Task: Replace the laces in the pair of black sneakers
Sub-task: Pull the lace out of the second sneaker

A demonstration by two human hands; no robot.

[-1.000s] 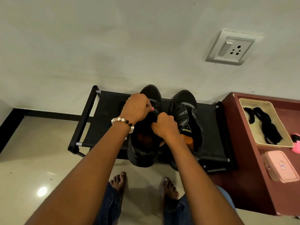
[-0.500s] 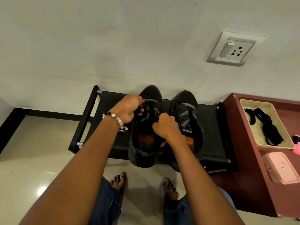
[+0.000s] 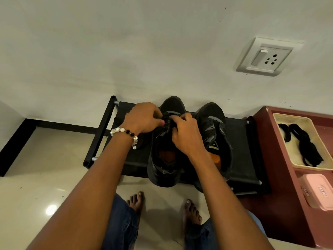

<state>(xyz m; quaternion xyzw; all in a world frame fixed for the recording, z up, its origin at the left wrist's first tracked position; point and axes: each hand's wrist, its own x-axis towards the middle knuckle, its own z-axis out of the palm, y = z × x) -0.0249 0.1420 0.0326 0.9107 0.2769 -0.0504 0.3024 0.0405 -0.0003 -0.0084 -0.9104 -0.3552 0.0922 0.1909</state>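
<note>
Two black sneakers stand side by side on a low black shoe rack (image 3: 239, 141), toes toward the wall. Both my hands work over the left sneaker (image 3: 165, 159), near its toe end. My left hand (image 3: 144, 118), with a bead bracelet on the wrist, pinches the black lace at the eyelets. My right hand (image 3: 185, 134) has its fingers curled on the same lace part, meeting the left hand's fingertips. The lace itself is mostly hidden under the fingers. The right sneaker (image 3: 214, 134) stands untouched, its tongue showing.
A maroon cabinet (image 3: 281, 177) stands right of the rack, bearing a cream tray (image 3: 295, 163) with black laces (image 3: 304, 143) and a pink box (image 3: 319, 192). A wall socket (image 3: 268, 56) is above. My bare feet stand on the glossy floor below the rack.
My right hand moved up from the sneaker's middle toward the toe end to meet my left hand, which shifted back right over the eyelets.
</note>
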